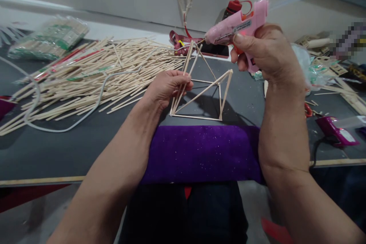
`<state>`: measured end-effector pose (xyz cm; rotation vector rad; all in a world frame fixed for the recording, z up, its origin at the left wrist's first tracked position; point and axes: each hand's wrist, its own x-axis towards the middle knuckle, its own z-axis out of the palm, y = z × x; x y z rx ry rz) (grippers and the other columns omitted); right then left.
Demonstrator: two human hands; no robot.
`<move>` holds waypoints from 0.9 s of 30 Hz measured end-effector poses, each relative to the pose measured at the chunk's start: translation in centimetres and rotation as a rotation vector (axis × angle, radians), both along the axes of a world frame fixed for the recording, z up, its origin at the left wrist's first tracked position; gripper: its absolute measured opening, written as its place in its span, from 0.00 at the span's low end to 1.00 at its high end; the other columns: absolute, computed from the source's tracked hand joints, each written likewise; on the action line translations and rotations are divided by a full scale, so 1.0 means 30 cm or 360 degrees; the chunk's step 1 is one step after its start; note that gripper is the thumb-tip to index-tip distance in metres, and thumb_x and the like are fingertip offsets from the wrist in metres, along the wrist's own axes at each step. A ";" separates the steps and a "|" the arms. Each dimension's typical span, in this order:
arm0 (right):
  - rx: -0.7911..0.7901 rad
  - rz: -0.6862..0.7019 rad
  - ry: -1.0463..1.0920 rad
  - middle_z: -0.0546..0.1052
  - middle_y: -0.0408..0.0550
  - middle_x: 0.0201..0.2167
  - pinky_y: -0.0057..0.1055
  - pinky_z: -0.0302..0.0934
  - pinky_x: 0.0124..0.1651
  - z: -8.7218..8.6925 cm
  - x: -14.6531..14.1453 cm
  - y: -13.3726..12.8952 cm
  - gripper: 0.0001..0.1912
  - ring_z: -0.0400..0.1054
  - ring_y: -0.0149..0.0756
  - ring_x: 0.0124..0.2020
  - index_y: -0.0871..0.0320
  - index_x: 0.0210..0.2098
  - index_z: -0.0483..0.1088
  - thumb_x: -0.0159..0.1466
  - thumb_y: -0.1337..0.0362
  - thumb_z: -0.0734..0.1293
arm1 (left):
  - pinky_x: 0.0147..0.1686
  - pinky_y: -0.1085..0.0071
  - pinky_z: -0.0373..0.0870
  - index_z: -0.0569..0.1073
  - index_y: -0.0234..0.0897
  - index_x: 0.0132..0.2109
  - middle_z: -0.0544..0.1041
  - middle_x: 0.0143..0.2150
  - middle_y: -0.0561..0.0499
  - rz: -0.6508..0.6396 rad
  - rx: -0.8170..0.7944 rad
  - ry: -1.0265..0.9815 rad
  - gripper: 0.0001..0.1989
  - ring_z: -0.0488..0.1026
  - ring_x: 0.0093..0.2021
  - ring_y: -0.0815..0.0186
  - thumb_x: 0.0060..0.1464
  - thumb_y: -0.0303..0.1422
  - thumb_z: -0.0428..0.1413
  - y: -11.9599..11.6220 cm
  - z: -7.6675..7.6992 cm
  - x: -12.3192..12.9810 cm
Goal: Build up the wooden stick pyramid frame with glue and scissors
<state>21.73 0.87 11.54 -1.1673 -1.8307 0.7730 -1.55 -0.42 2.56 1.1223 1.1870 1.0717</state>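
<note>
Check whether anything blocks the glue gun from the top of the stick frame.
Nothing visible does: the nozzle of the glue gun appears right by the top of the stick frame; the left hand grips it lower down.

Craft workshop
Thin pale wooden sticks [68, 91] lie heaped by a clear plastic bag [55, 38] at ten o'clock on a long grey worktop [42, 152]; at one o'clock, a pink plastic glue gun [228, 28].
</note>
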 end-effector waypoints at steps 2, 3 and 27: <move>0.0033 0.0034 -0.0018 0.66 0.43 0.13 0.28 0.47 0.18 0.002 -0.001 -0.001 0.17 0.59 0.29 0.15 0.56 0.22 0.72 0.65 0.57 0.70 | 0.30 0.70 0.69 0.76 0.37 0.26 0.78 0.27 0.48 0.0002 -0.0006 -0.0005 0.05 0.74 0.28 0.66 0.43 0.33 0.63 0.001 -0.001 0.000; 0.0046 0.0044 -0.0035 0.66 0.43 0.13 0.27 0.48 0.18 0.002 -0.002 -0.002 0.16 0.59 0.29 0.15 0.57 0.22 0.72 0.66 0.59 0.69 | 0.30 0.69 0.69 0.76 0.37 0.26 0.78 0.27 0.49 -0.0001 -0.0009 -0.0011 0.05 0.73 0.28 0.67 0.43 0.33 0.63 0.001 -0.001 -0.001; 0.0028 0.0016 -0.0128 0.67 0.42 0.17 0.24 0.49 0.19 0.010 -0.013 -0.014 0.17 0.60 0.24 0.17 0.58 0.20 0.66 0.66 0.63 0.66 | 0.30 0.70 0.68 0.75 0.38 0.28 0.78 0.29 0.49 -0.0015 -0.0022 -0.0001 0.05 0.74 0.30 0.66 0.43 0.33 0.63 0.000 0.002 -0.001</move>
